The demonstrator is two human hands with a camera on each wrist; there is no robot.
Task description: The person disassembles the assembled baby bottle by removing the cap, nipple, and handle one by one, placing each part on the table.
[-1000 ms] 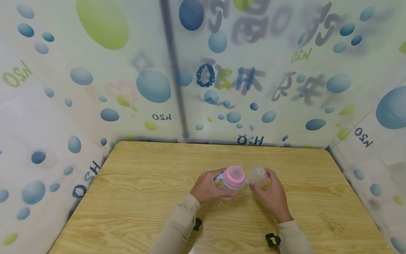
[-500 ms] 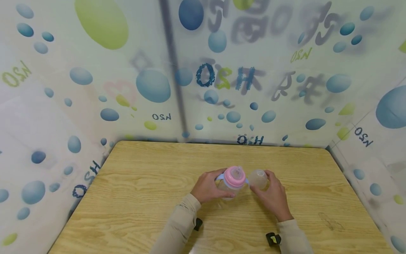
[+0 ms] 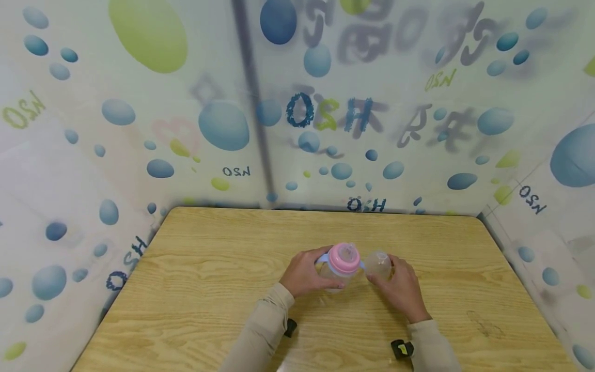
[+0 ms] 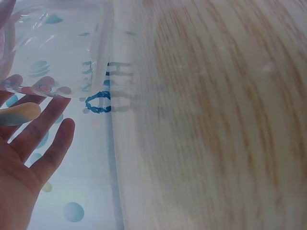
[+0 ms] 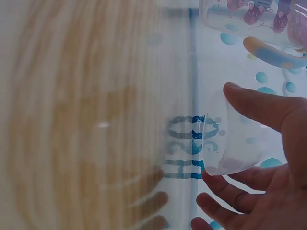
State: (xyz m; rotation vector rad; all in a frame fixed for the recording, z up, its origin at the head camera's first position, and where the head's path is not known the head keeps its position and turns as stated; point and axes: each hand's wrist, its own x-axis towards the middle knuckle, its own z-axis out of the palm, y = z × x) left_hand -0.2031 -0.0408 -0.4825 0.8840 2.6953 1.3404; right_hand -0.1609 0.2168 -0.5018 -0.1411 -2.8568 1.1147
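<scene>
Near the middle of the head view, my left hand grips a clear baby bottle with a pink collar, a clear nipple on top and light-blue side handles. Thumb and fingers wrap its side, and the bottle leans slightly. Just right of it, my right hand holds a clear domed bottle cap between thumb and fingers. In the right wrist view the cap shows between the thumb and the fingertips, while the bottle with its printed side appears above. Through the clear bottle, left fingertips show in the left wrist view.
Both hands are over a wood-grain table. A wall sheet printed with blue and green drops closes off the back and sides. A black strap piece sits by the right wrist, another by the left.
My right hand has lowered slightly with the bottle cap, and the cap's tilt has shifted. The left hand and the baby bottle stay almost still.
</scene>
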